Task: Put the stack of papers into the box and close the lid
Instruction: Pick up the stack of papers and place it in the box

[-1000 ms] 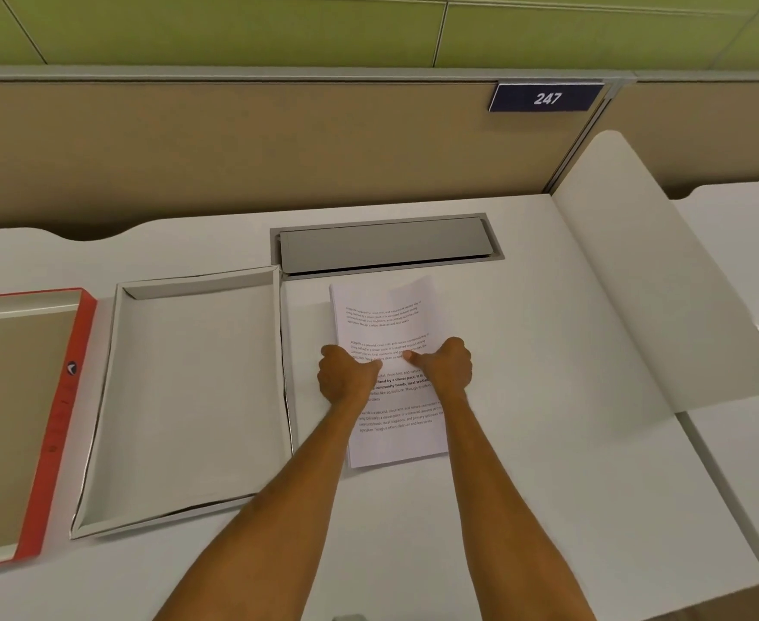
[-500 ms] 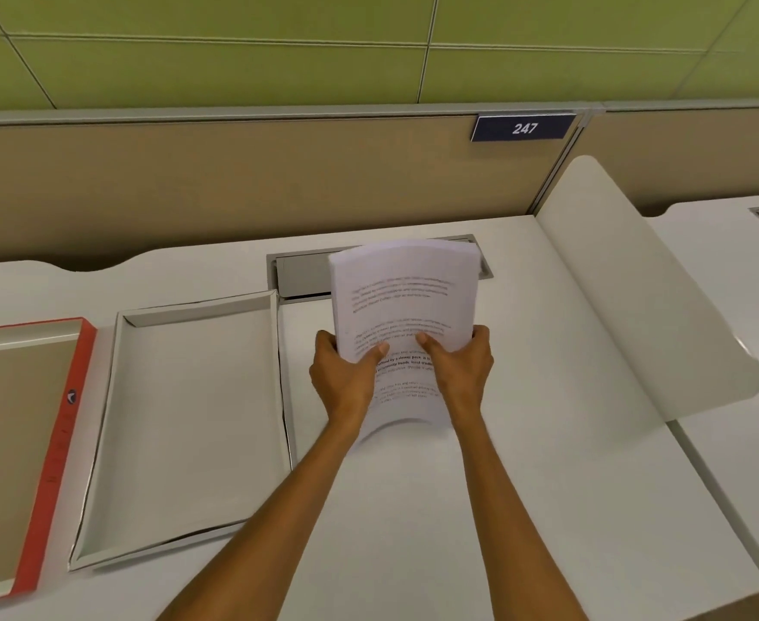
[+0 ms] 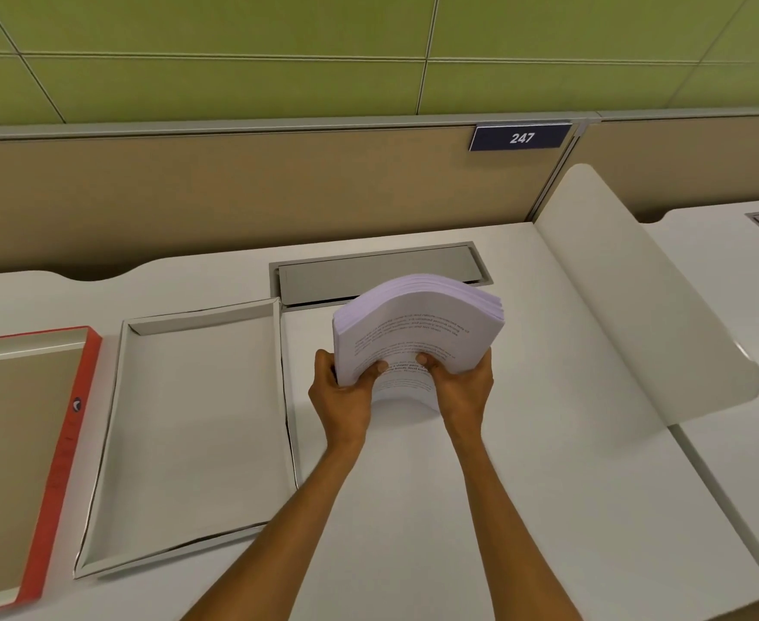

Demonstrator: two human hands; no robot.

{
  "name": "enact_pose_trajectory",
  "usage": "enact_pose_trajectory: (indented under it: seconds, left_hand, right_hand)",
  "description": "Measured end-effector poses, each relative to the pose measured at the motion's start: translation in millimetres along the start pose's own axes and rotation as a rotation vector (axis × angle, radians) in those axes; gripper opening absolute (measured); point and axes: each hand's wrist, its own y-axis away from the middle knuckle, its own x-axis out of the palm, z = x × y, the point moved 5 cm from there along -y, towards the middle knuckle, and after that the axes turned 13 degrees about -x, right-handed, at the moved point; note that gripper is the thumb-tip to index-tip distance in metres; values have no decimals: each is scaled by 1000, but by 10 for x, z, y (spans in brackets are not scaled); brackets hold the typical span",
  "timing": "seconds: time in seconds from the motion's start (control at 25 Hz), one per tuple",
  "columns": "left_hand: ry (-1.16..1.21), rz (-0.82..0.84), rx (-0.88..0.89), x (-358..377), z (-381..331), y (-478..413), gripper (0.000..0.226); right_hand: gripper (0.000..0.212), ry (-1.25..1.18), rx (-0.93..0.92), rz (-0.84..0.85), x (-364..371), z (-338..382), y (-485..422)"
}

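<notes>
White paper stack [image 3: 418,333]: one, gripped by left hand [image 3: 346,396], right hand [image 3: 463,387]; one open box [image 3: 189,423].

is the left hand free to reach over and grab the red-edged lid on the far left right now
Probably not yet. The left hand and right hand both grip the bowed stack of white printed papers. The open white cardboard box also lies between it and the red-edged lid, though nothing stands above that box.
</notes>
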Motion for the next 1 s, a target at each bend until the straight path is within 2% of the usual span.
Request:
enact_pose_trajectory:
  seconds: [0.16,0.44,0.56,0.8,1.0]
  left_hand:
    - [-22,37,25,-55,15,-39,67]
    - [-77,88,-19,-169,117,-153,72]
    - [-45,105,-35,-107,96,-156,72]
    - [-16,20,-115,-36,83,-157,58]
    - [-204,0,-172,-76,-91,-301,55]
  right_hand:
    - [73,-2,-15,25,-27,-71,26]
    - [82,41,-13,158,-112,-206,49]
    - [86,50,10,129,-46,-220,73]
    - [75,118,13,10,72,-116,86]
    - [66,213,93,65,175,74,-4]
